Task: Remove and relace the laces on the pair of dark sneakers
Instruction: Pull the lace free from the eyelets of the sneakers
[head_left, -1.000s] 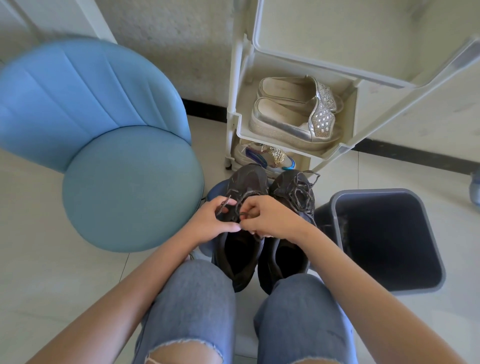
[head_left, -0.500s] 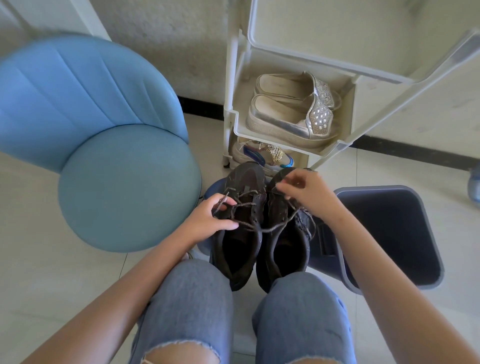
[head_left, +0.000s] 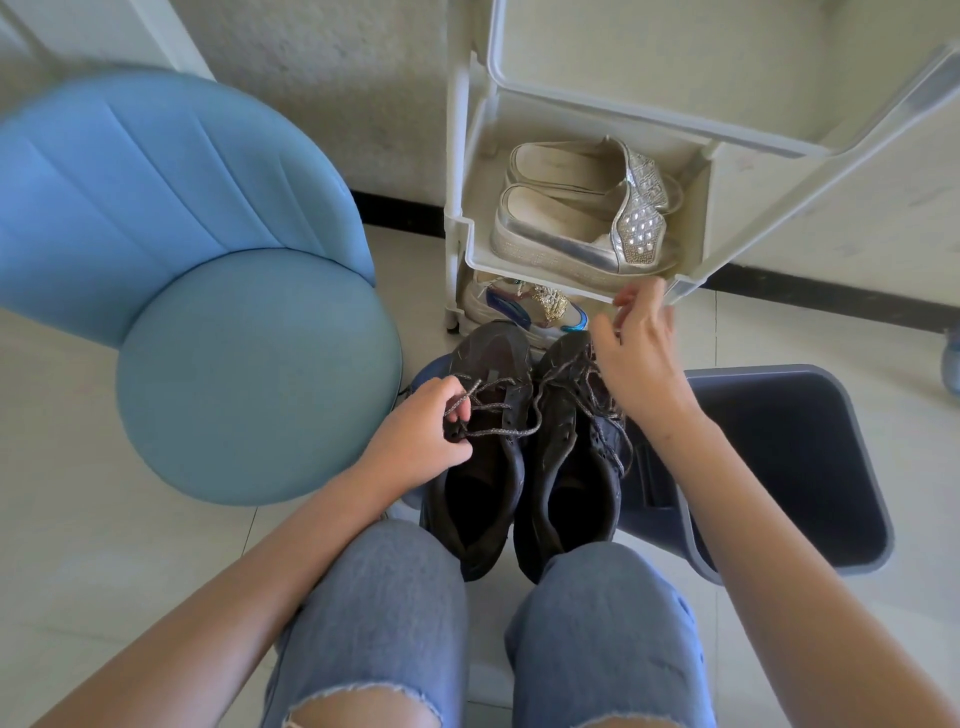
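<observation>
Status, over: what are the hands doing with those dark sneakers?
Left hand pinches lace of left sneaker. Right hand raised over right sneaker, grip unclear. Grey bin beside, not blocking.

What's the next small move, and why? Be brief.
Probably draw the lace out of the next eyelet of the left sneaker: the left hand pinches it there, a slack length lies across the tongue, and rows nearer the toe are threaded. The right hand hovers over the right sneaker.

**Tally of Things in View**

Two dark sneakers (head_left: 480, 457) are counted at centre. Two silver slip-ons (head_left: 571, 228) are seen at twelve o'clock, with one colourful shoe (head_left: 524, 306) beneath. One white rack (head_left: 462, 171), one blue chair (head_left: 249, 374) at ten o'clock and one grey bin (head_left: 779, 441) at three o'clock are noted. Two hands are counted: left hand (head_left: 426, 431) and right hand (head_left: 639, 358).
</observation>
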